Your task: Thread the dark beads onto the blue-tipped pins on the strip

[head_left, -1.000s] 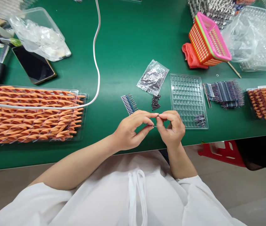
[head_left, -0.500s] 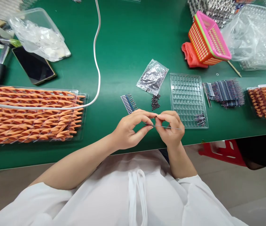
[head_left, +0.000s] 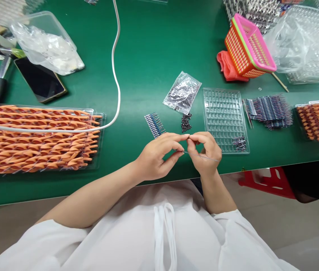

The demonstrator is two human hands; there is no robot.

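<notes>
By the near-left corner of the clear compartmented tray (head_left: pixel 221 113), pinching a tiny dark piece (head_left: pixel 188 137) between thumb and forefinger of the right hand (head_left: pixel 207 154), and a thin grey wire (head_left: pixel 199 154) in the fingertips of the left hand (head_left: pixel 156 156). Probably working piece and wire together, judging by their closeness. Next, likely needing a steady pinch and fine alignment.
</notes>
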